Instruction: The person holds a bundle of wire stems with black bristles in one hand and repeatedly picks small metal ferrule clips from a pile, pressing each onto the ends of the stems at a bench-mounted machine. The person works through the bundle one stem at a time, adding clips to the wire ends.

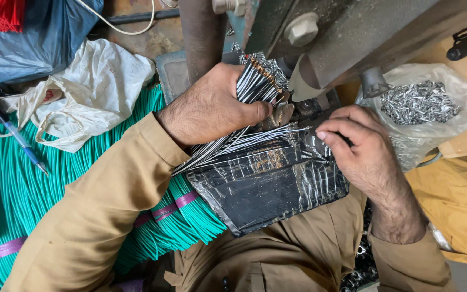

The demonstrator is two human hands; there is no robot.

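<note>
Across the left of the person's lap lay a thick bundle of green plastic-coated wires (22, 189). Beside it sat a black tape-wrapped work pad (266, 189). At the pad's top edge, the left hand (212, 105) was clenched around a sheaf of thin black-and-white wires (255, 86). The right hand (360, 148) had its fingers curled against the pad's right corner, near a clear plastic bag of small silver metal pieces (420, 105); I could not tell what it held.

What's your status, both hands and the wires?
Left hand gripping wire bundle. Right hand at the machine, fingers pinched. Nothing blocking.
</note>
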